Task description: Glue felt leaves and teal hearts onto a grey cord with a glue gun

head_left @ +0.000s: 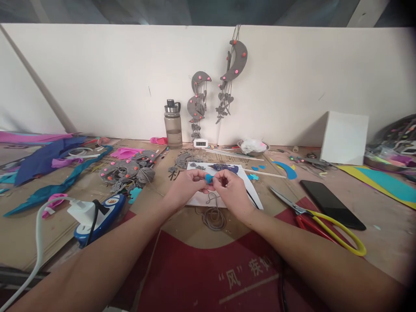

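A small blue foam piece (pixel 208 178) is pinched between the fingertips of both hands, held just above a white sheet of paper (pixel 224 190) near the middle of the table (pixel 383 242). The left hand (pixel 188 184) grips the piece from the left, the right hand (pixel 229 186) from the right, fingers curled tight around it. A thin grey cord (pixel 212 212) hangs from the hands and coils on the table just below them. To the right lie yellow-handled scissors (pixel 321 221), and beside them a black phone (pixel 331 203). To the left sit grey felt shapes with pink dots (pixel 128 171) and a blue glue gun (pixel 102 219) with a white plug. Behind the paper, a water bottle (pixel 173 123) stands against the white wall, beside two hanging grey moon decorations (pixel 216 86).
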